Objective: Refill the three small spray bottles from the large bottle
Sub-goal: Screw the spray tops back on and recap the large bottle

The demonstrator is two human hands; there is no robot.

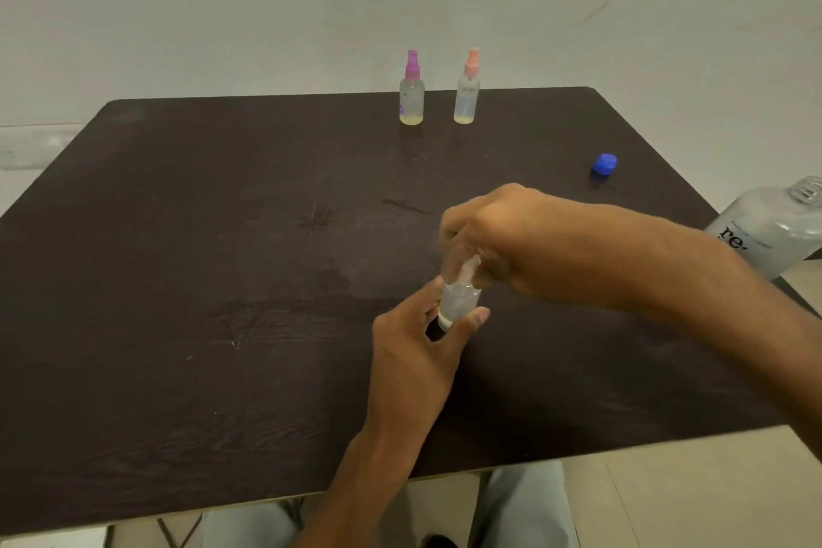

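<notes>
A dark wood-grain table [222,280] is observed. Set upright near its far edge are a purple-capped spray bottle [411,96] and a pink-capped spray bottle [467,96]; a blue cap [604,165] is placed right.

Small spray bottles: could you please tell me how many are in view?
3: the purple-capped clear bottle and pink-capped clear bottle stand at the table's far edge; the third clear bottle is held in both hands near the middle.
</notes>
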